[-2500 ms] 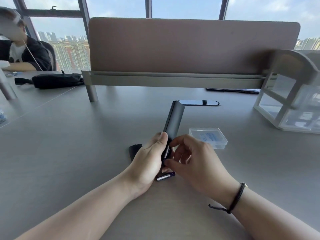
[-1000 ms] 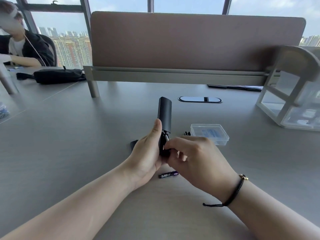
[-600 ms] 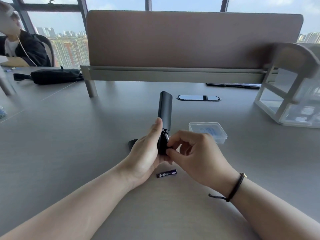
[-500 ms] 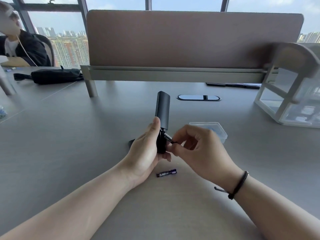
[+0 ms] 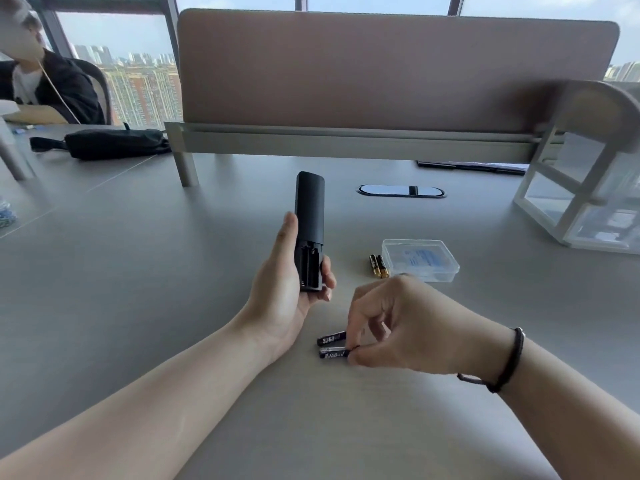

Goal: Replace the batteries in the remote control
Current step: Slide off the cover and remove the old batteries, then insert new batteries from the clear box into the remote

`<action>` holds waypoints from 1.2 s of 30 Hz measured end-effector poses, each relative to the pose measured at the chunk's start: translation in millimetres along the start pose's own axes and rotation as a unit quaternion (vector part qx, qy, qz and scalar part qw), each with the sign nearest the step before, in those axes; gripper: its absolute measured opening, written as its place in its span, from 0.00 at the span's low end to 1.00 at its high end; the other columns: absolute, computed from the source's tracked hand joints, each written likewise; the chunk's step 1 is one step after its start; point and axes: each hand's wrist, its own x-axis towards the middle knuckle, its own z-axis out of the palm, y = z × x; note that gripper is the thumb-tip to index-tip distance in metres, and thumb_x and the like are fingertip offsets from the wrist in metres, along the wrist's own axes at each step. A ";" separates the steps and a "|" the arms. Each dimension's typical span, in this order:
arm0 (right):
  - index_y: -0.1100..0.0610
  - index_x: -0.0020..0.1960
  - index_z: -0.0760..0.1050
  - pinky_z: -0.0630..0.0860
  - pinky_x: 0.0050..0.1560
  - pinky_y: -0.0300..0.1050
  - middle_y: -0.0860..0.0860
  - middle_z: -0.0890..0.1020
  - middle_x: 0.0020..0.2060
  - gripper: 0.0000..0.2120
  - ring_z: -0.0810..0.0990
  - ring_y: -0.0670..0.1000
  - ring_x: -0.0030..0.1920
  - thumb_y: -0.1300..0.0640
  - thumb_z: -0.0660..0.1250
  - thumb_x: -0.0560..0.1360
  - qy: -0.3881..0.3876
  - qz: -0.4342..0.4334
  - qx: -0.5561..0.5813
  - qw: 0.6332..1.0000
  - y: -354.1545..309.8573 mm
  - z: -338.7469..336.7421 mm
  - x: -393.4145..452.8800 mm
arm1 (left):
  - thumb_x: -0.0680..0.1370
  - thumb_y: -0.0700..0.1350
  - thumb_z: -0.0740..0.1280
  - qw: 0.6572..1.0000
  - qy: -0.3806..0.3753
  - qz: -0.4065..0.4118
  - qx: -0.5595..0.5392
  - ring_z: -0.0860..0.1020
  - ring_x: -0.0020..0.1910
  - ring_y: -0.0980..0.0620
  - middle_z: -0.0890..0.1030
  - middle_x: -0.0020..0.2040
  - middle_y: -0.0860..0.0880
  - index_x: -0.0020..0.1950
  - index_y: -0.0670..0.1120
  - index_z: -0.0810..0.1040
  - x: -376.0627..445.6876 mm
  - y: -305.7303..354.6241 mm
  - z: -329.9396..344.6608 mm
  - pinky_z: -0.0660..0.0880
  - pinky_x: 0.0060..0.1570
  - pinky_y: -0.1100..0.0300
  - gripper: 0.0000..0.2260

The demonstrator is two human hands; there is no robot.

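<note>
Both black batteries (image 5: 331,345) now out; right hand (image 5: 408,327) pinches one; left hand (image 5: 287,289) holds emptied remote (image 5: 309,216).

Open grey tabletop (image 5: 138,289) lies left of the left hand (image 5: 287,299). To the right, two gold-tipped batteries (image 5: 378,266) and a clear plastic box (image 5: 420,259) obstruct. A white shelf frame (image 5: 581,202) blocks the far right; a brown divider panel (image 5: 381,71) closes the rear.
</note>
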 end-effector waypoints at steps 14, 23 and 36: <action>0.42 0.52 0.69 0.78 0.43 0.48 0.44 0.79 0.35 0.12 0.77 0.48 0.38 0.42 0.66 0.71 0.081 0.048 -0.149 0.984 -8.1 29.1 2.9 | 0.80 0.63 0.57 1.000 0.000 0.011 0.005 0.70 0.31 0.46 0.72 0.33 0.42 0.50 0.43 0.73 1.8 -1.5 0.0 0.66 0.33 0.55 0.22; 0.45 0.49 0.67 0.77 0.44 0.48 0.47 0.83 0.39 0.12 0.81 0.54 0.43 0.39 0.62 0.71 0.166 0.099 -0.164 0.967 -12.0 45.4 12.0 | 0.79 0.62 0.57 1.000 0.013 0.023 0.013 0.70 0.31 0.47 0.73 0.33 0.43 0.46 0.44 0.74 2.5 -3.0 0.2 0.66 0.34 0.54 0.22; 0.43 0.71 0.69 0.75 0.58 0.48 0.43 0.71 0.71 0.27 0.75 0.53 0.67 0.36 0.62 0.74 0.174 0.197 -0.194 0.945 15.0 12.7 15.8 | 0.77 0.63 0.61 0.999 0.009 0.046 -0.005 0.71 0.31 0.46 0.73 0.35 0.42 0.52 0.44 0.74 6.6 -5.6 -4.7 0.67 0.32 0.54 0.22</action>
